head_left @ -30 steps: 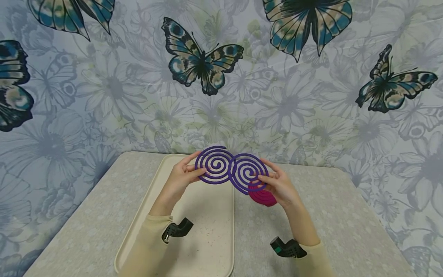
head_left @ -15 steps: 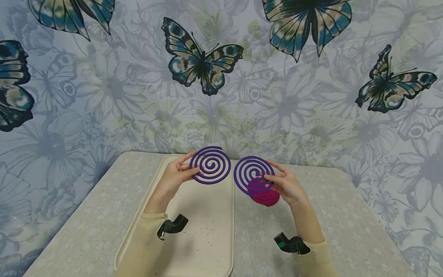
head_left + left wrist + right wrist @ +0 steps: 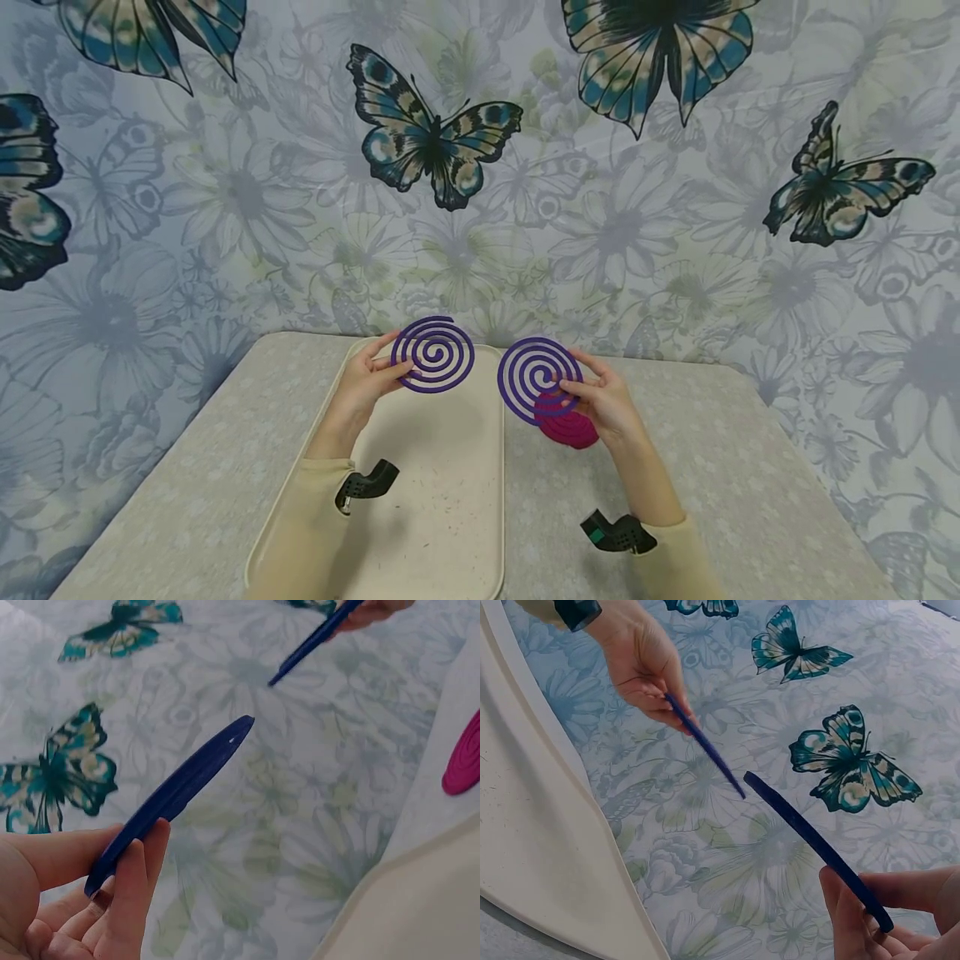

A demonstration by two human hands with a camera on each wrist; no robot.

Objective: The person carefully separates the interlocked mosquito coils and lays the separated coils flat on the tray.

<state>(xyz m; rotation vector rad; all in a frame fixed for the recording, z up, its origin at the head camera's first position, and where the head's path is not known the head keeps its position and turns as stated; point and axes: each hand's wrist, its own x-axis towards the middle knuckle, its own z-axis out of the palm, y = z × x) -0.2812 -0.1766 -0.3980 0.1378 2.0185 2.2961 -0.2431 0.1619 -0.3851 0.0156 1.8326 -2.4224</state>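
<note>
In the head view my left hand [image 3: 363, 390] pinches a flat purple mosquito coil [image 3: 433, 354] by its left edge, between thumb and fingers. My right hand [image 3: 609, 402] holds a matching purple mosquito coil [image 3: 517, 377] by its right side. Both coils are raised, spiral faces toward me, with a gap between them. Edge-on, the left coil [image 3: 172, 799] looks like a thin blade in the left wrist view. From the right wrist, the right coil [image 3: 810, 836] also shows its narrow edge. Behind the right coil, a pink coil-shaped piece [image 3: 570, 429] lies on the table, partly hidden.
A cream tray [image 3: 442, 467] with small dark crumbs lies beneath my left arm. The pale patterned tabletop [image 3: 720, 467] extends to the right. Along the back edge stands a wall [image 3: 480, 250] covered with butterflies and flowers. Each wrist wears a black camera mount [image 3: 367, 483].
The two purple coils overlapped one second ago and are now apart. My left hand has moved left with its coil; my right hand shifted right, then slightly back left.
</note>
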